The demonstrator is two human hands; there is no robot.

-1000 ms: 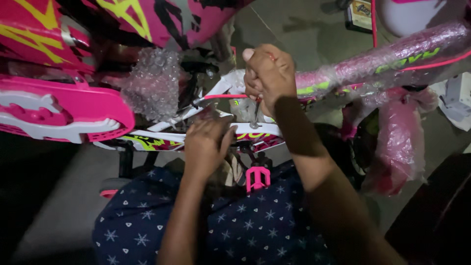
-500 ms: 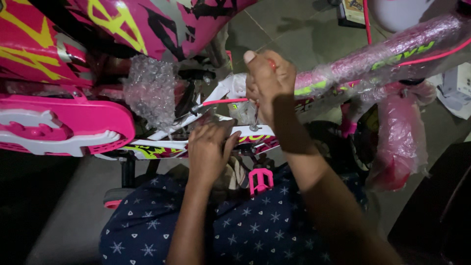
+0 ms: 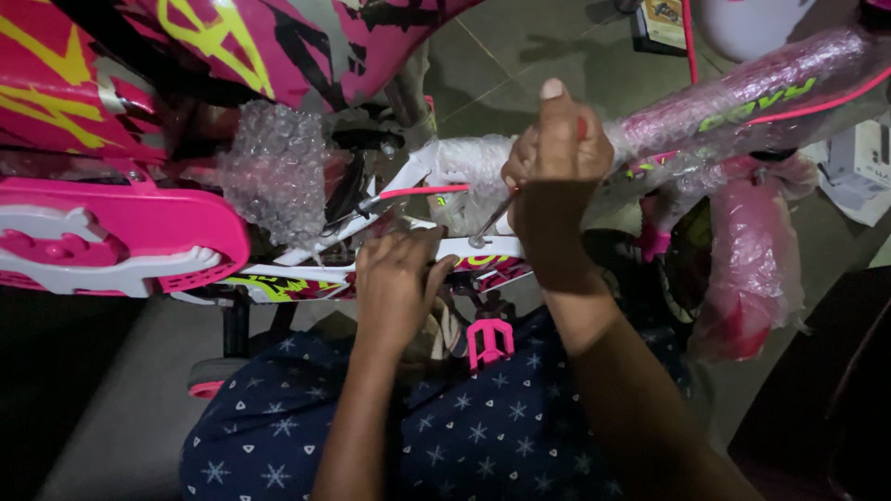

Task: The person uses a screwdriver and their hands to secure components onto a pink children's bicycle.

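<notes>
So the right hand (image 3: 557, 153) is clenched around a screwdriver (image 3: 492, 223), its tip down on the white frame tube (image 3: 464, 250) of the pink kids' bike. Just left of that tip, the left hand (image 3: 394, 278) has its fingers curled over the tube. The screwdriver looks light, stiff and probably slippery, so gripping the handle makes sense.

Pink-and-yellow bike frame (image 3: 278, 46), pink pedal (image 3: 489, 340), navy star-patterned cloth (image 3: 464, 436)
</notes>
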